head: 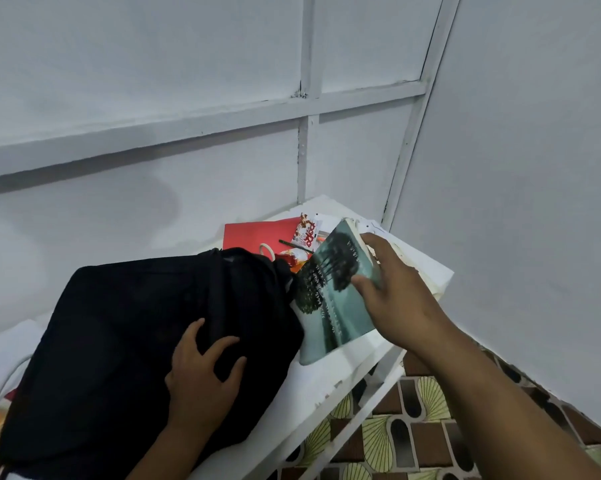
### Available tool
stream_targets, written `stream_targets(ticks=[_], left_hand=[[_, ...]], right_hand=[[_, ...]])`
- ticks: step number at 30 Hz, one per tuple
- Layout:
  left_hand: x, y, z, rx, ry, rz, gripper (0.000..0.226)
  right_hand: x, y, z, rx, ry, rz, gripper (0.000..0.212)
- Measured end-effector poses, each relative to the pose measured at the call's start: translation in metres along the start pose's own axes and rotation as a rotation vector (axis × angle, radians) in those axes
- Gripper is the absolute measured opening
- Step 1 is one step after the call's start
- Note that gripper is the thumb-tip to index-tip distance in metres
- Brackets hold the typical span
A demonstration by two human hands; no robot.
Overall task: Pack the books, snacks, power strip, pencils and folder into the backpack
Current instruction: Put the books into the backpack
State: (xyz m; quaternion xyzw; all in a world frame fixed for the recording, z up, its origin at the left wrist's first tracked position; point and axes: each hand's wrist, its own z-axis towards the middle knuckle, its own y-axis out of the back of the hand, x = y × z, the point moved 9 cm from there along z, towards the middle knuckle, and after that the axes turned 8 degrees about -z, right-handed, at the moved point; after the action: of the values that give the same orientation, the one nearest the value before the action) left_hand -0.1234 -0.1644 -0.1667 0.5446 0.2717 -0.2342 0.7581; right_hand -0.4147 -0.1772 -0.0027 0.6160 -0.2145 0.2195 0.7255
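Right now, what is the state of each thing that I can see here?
backpack: lying flat on the table, left hand on it
book: closed, tilted, gripped by right hand
left hand: spread, pressing the backpack
right hand: holding the book
snack packet: lying on the red folder
red folder: flat, not yet packed

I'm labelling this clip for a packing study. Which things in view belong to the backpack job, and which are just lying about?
Part of the job:
black backpack, under the left hand
teal book, held by the right hand
red folder
snack packet
pencil

Lying about:
loose white papers
white cord
white table
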Motion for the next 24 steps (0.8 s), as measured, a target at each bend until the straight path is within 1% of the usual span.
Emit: stream_targets(ticks=[4, 6, 8, 10, 12, 13, 14, 16, 18, 21, 24], left_hand=[[-0.005, 0.019, 0.016, 0.011, 0.145, -0.137, 0.024], [-0.002, 0.032, 0.024, 0.002, 0.22, -0.176, 0.021], [0.003, 0.045, 0.033, 0.015, 0.293, -0.207, 0.021], [0.004, 0.055, 0.038, 0.099, 0.356, -0.19, 0.023], [0.005, 0.063, 0.038, 0.186, 0.43, -0.17, 0.034], [0.004, 0.068, 0.038, 0.196, 0.467, -0.185, 0.041], [0.003, 0.074, 0.037, 0.169, 0.494, -0.238, 0.048], [0.002, 0.088, 0.037, 0.057, 0.547, -0.377, 0.059], [0.0, 0.1, 0.037, -0.035, 0.568, -0.465, 0.067], [-0.008, 0.111, 0.04, -0.097, 0.545, -0.543, 0.071], [-0.015, 0.119, 0.044, -0.135, 0.521, -0.58, 0.07]], right_hand=[[0.03, 0.022, 0.002, -0.008, 0.097, -0.073, 0.058], [0.048, 0.041, 0.01, -0.053, 0.153, -0.093, 0.056], [0.059, 0.055, 0.025, -0.113, 0.173, -0.037, 0.054], [0.064, 0.048, 0.046, -0.121, 0.187, 0.069, 0.054], [0.068, 0.021, 0.067, -0.07, 0.213, 0.181, 0.053], [0.069, 0.004, 0.077, -0.033, 0.218, 0.227, 0.052], [0.07, -0.016, 0.086, 0.015, 0.215, 0.255, 0.052], [0.073, -0.055, 0.1, 0.13, 0.22, 0.268, 0.052], [0.074, -0.09, 0.11, 0.241, 0.218, 0.279, 0.053], [0.072, -0.138, 0.12, 0.389, 0.145, 0.34, 0.048], [0.073, -0.174, 0.13, 0.467, 0.05, 0.473, 0.048]])
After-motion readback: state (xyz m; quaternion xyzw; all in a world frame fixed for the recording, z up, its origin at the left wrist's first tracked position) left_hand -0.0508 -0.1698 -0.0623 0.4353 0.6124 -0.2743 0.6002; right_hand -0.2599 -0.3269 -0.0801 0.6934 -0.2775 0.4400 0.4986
